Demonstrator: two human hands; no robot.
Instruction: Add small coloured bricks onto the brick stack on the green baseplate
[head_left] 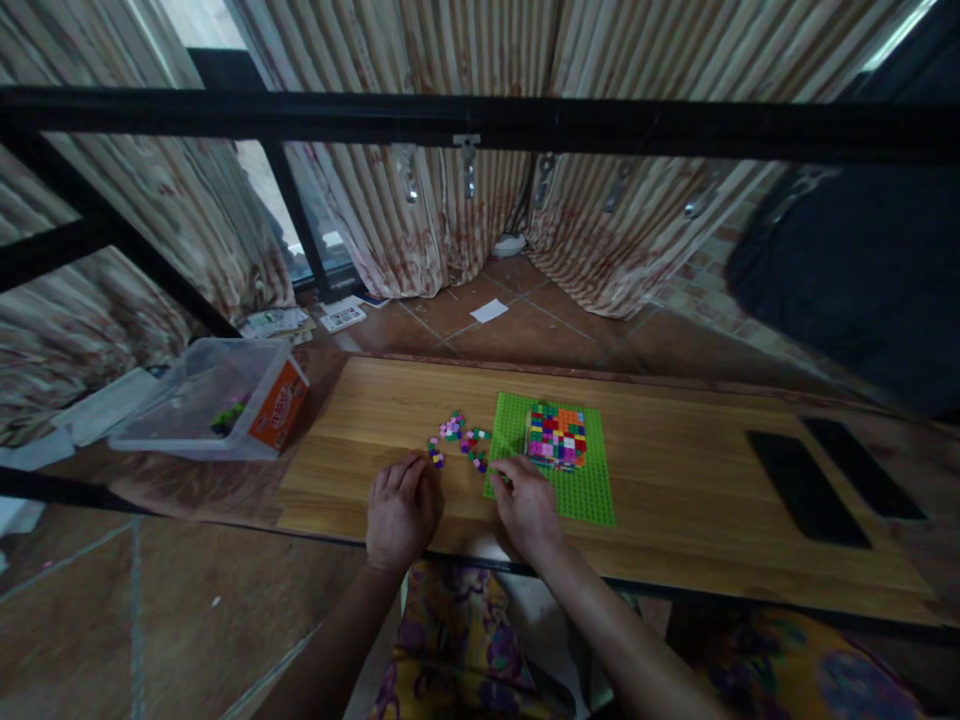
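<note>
My left hand [401, 507] rests on the table at the front, its fingers curled inward just below a scatter of small loose toy bricks [471, 441]. What it holds, if anything, is hidden. My right hand [527, 505] lies over the lower left edge of a green baseplate [592, 502], thumb and forefinger closed close to the rightmost loose bricks. Whether a brick is between those fingertips is too small to tell. On the upper part of the baseplate stands a multicoloured block of bricks [556, 436], to the right of my right hand's fingers.
The wooden table [675, 480] has two dark flat panels [808, 487] at its right end. A clear plastic bin [202, 400] with an orange label and a few green bricks stands beyond the left end. A black metal bar [480, 122] crosses above, before striped curtains.
</note>
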